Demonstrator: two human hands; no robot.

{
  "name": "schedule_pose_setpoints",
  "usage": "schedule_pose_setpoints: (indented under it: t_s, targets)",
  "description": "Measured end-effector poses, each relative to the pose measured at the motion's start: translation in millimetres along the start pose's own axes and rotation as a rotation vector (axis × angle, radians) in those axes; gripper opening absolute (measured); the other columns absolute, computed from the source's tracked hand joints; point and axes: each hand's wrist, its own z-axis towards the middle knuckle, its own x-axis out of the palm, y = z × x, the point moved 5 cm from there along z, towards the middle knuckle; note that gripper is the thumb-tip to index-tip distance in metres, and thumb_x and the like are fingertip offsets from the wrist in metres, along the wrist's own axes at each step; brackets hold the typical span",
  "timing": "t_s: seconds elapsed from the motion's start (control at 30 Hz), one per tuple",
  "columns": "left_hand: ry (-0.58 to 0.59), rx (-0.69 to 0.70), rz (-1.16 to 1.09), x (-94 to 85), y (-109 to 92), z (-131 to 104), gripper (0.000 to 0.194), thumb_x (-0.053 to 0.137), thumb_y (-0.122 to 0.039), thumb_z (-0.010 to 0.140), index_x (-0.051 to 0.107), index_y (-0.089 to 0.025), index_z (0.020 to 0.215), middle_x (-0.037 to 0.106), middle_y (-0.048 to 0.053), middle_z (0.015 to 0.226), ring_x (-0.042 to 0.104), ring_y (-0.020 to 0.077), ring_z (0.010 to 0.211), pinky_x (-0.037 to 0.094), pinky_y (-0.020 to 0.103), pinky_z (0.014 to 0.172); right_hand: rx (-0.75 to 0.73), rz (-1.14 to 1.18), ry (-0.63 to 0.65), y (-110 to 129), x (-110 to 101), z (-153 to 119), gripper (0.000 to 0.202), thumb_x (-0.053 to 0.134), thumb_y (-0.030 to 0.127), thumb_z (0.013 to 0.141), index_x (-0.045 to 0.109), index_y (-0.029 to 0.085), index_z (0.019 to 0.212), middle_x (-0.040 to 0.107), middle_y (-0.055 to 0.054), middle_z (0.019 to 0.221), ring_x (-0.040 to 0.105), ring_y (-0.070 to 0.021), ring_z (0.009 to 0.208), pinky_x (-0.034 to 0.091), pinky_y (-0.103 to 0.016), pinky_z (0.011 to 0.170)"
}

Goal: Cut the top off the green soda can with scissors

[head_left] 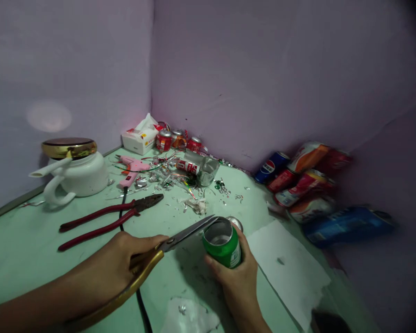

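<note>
While the left hand (119, 259) has its fingers curled around some gold-handled scissors (173, 240) left of bottom center, the right hand (241, 275) is gripping an open-topped green can (222, 252), lower middle of the frame. Scissors are right up at its rim, can't tell if they're biting in. Red-handled pliers (135, 210) lie left of center, pink glue gun (137, 169) just above.

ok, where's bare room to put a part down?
Best: table left, between red-handled pliers and left forearm; only specks visible. Smaller gap: right of the metal scraps, before the piled cans and white sheet. Crowded: back middle, with scraps and glue gun, and centre, where scissors and green can are held.
</note>
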Motion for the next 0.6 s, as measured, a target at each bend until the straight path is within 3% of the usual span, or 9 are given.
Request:
schedule_pose_setpoints:
  t_s: [0.13, 0.2, 0.3, 0.33, 0.4, 0.5, 0.6]
  targets:
    - [-0.053, -0.049, 0.020, 0.6, 7, -2, 0.035, 0.068, -0.027, 0.086, 0.074, -0.031, 0.120, 0.071, -0.002, 0.076, 0.064, 0.0148, 0.076, 0.051, 0.017, 0.065, 0.011, 0.026, -0.028, -4, -1, -2, 0.076, 0.089, 0.042, 0.052, 0.070, 0.017, 0.120, 0.077, -0.011, 0.117, 0.071, -0.0350, 0.110, 0.055, -0.042, 0.095]
    - [-0.087, -0.095, -0.011, -2.5, 15, -1, 0.031, 0.068, -0.024, 0.078, 0.077, -0.025, 0.107, 0.064, -0.003, 0.065, 0.057, 0.0115, 0.060, 0.045, 0.016, 0.052, 0.036, 0.044, -0.054, -5, 2, -9, 0.077, 0.089, 0.044, 0.052, 0.069, 0.017, 0.121, 0.077, -0.011, 0.118, 0.071, -0.0356, 0.111, 0.056, -0.043, 0.095]
    - [-0.132, -0.231, -0.166, -16.1, 26, 0, 0.020, 0.062, -0.023, 0.061, 0.072, -0.018, 0.078, 0.062, -0.002, 0.060, 0.041, 0.0068, 0.038, 0.030, 0.018, 0.035, 0.049, 0.086, 0.004, 0, 13, -21, 0.082, 0.089, 0.046, 0.048, 0.069, 0.017, 0.122, 0.079, -0.010, 0.111, 0.073, -0.0344, 0.104, 0.058, -0.039, 0.090]
    - [-0.161, -0.232, -0.238, -23.3, 26, 0, 0.022, 0.058, -0.026, 0.060, 0.071, -0.018, 0.077, 0.065, -0.001, 0.067, 0.038, 0.0056, 0.037, 0.029, 0.018, 0.034, 0.024, 0.091, 0.055, 4, 17, -22, 0.087, 0.091, 0.045, 0.042, 0.070, 0.017, 0.121, 0.079, -0.009, 0.110, 0.074, -0.0343, 0.102, 0.059, -0.037, 0.088]
    - [-0.247, -0.213, -0.176, -40.1, 24, -2, 0.022, 0.060, -0.028, 0.063, 0.070, -0.018, 0.079, 0.066, 0.000, 0.072, 0.043, 0.0060, 0.040, 0.034, 0.019, 0.038, -0.007, 0.076, 0.088, 9, 17, -19, 0.080, 0.091, 0.042, 0.042, 0.072, 0.018, 0.116, 0.080, -0.008, 0.107, 0.074, -0.0327, 0.099, 0.060, -0.036, 0.086]
    - [-0.441, -0.169, 0.163, -59.1, 21, -6, 0.023, 0.063, -0.030, 0.070, 0.072, -0.020, 0.089, 0.066, -0.001, 0.069, 0.048, 0.0089, 0.043, 0.036, 0.019, 0.039, 0.004, 0.019, 0.055, 6, 5, -2, 0.070, 0.088, 0.041, 0.047, 0.072, 0.018, 0.112, 0.079, -0.009, 0.108, 0.073, -0.0341, 0.101, 0.059, -0.040, 0.086]
    - [-0.481, 0.031, 0.403, -53.1, 15, -8, 0.039, 0.060, -0.034, 0.084, 0.071, -0.027, 0.120, 0.075, 0.002, 0.089, 0.068, 0.0173, 0.066, 0.052, 0.023, 0.055, -0.015, -0.017, 0.031, -2, -6, 11, 0.070, 0.087, 0.035, 0.046, 0.072, 0.020, 0.113, 0.076, -0.009, 0.117, 0.069, -0.0365, 0.112, 0.053, -0.044, 0.097]
